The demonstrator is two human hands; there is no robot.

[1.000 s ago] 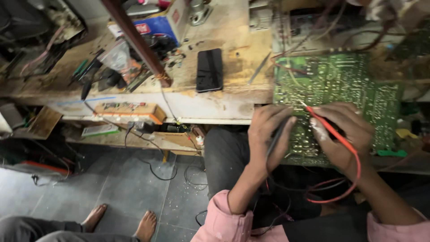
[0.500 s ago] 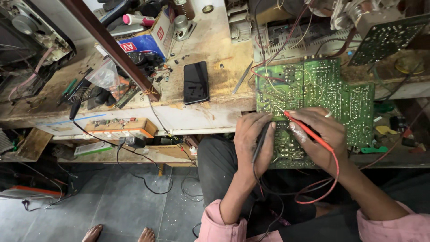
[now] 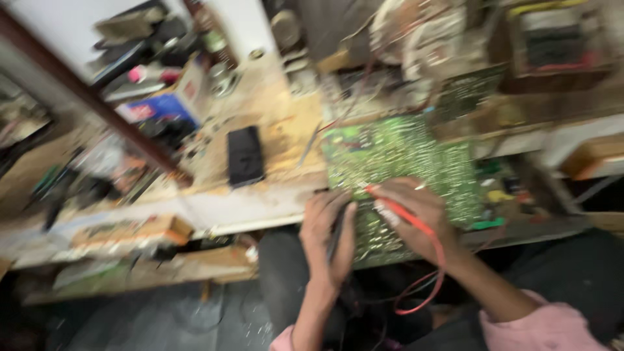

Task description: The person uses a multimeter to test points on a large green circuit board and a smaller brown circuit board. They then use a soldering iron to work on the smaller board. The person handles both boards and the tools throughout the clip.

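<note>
A green circuit board (image 3: 403,156) lies at the workbench edge, solder side up. My left hand (image 3: 328,234) grips a black probe (image 3: 337,231) at the board's lower left corner. My right hand (image 3: 419,218) grips a red probe (image 3: 396,209) whose tip rests on the board near its middle left. A red lead (image 3: 426,286) loops down from the right hand toward my lap. The whole picture is blurred by motion.
A black phone (image 3: 245,155) lies flat on the wooden bench (image 3: 279,123) left of the board. A blue and white box (image 3: 170,103) and scattered tools sit further left. A dark slanted bar (image 3: 97,104) crosses the bench. Electronics and wire coils (image 3: 422,32) crowd the back.
The view has swung and blurred, so bench and board sit lower and more to the right in the picture. Both hands keep their probes on the board.
</note>
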